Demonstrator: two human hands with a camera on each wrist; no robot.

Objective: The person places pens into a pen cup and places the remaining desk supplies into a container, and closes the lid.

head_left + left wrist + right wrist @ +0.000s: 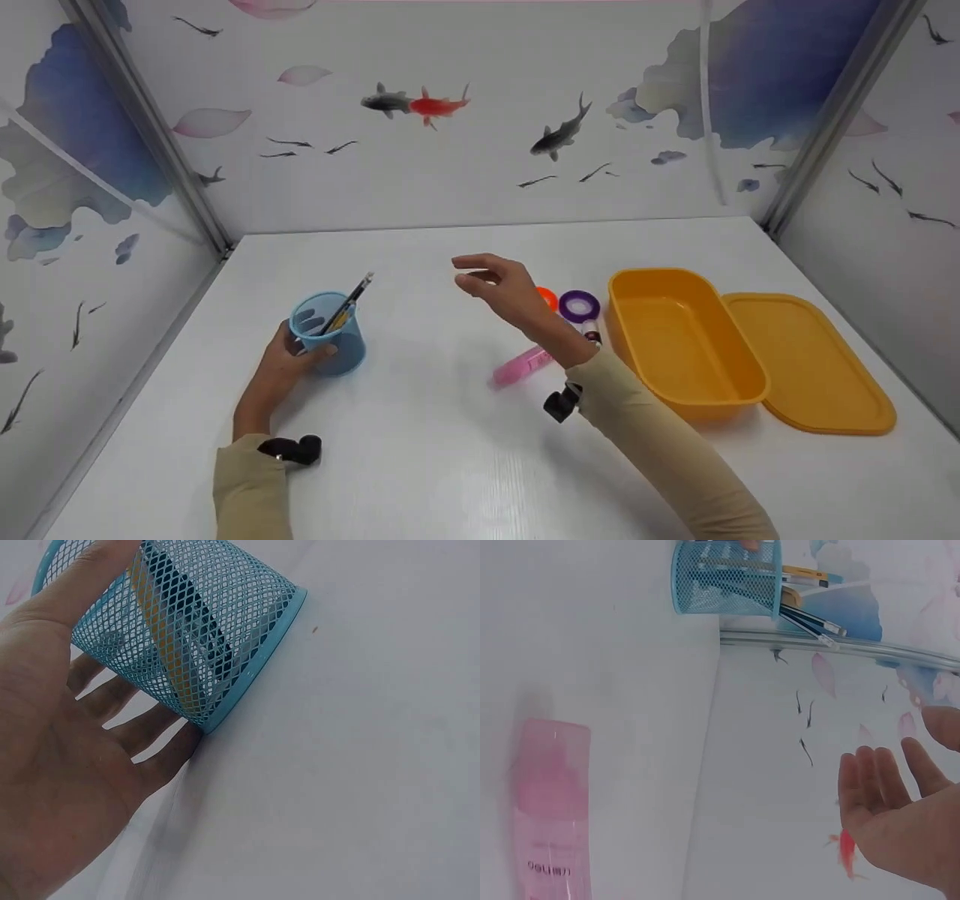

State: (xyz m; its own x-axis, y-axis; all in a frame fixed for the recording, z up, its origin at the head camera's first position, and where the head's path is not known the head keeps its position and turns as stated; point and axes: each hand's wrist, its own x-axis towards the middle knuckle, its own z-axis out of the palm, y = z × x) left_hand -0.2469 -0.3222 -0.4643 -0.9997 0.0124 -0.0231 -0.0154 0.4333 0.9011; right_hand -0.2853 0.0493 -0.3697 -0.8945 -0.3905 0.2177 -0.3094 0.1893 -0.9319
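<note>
At the left of the white table (420, 450), the left hand (289, 360) is clamped round a light blue mesh pen cup (349, 352), its thumb on the near side and its fingers spread along the other. The cup leans a little; whether its base touches the table cannot be told. Dark pencils (352, 298) with pale ends stick out past its rim, leaning right, and something yellow shows beside them. A black wrist camera (294, 450) sits at the cuff of the tan left sleeve (251, 491).

Near the middle, well apart from the left hand, the right hand (510, 291) hangs above the table, holding nothing, its fingers loosely bent and its thumb clear of them. Below its forearm a pink tube (521, 367) lies aslant on the table, with dark lettering on its side in the right wrist view. Just beyond the forearm are an orange ring (551, 298), partly hidden by the hand, a purple tape roll (564, 307) and a small white and dark object (592, 332), too covered to name.

Further right stands an uncovered, yellow-orange rectangular box (679, 341). Its matching lid (825, 367) lies flat at the far right, its left edge hidden behind the box.
</note>
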